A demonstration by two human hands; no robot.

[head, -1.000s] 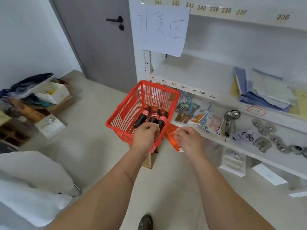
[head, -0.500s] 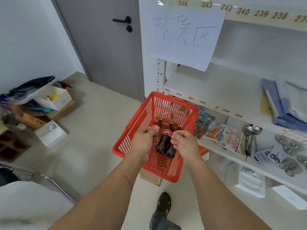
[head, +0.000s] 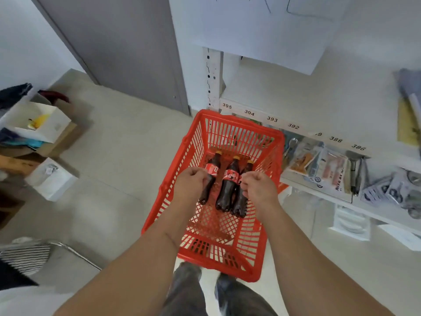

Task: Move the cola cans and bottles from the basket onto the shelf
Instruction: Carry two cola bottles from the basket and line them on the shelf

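Boxes sit on the floor at the far left: an open white box [head: 34,120] holding something yellow, on a brown cardboard box [head: 61,142], and a smaller closed white box [head: 53,179] in front of them. Bare pale floor [head: 127,160] lies between these and the basket.

Centre frame, a red plastic basket [head: 264,226] with slatted walls stands just beside the left end of a white shelf unit [head: 282,96]. Its far rim lies under the shelf edge numbered 395 to 392. Three cola bottles [head: 229,185] with orange caps and red labels lie side by side on the basket floor, caps toward the far wall. The near half of the basket floor is bare mesh.

Both hands are inside the basket. The left hand [head: 191,184] is curled around the leftmost bottle at its label. The right hand [head: 258,187] is curled against the rightmost bottle; how firmly it grips I cannot tell. The middle bottle lies untouched between them.

To the right, the lower shelf holds packaged goods [head: 319,165] and metal utensils [head: 355,174] crowded along its front edge. The shelf above has open white surface at its left end and stacked papers [head: 407,119] at the far right. A large paper sheet [head: 268,30] hangs over it.
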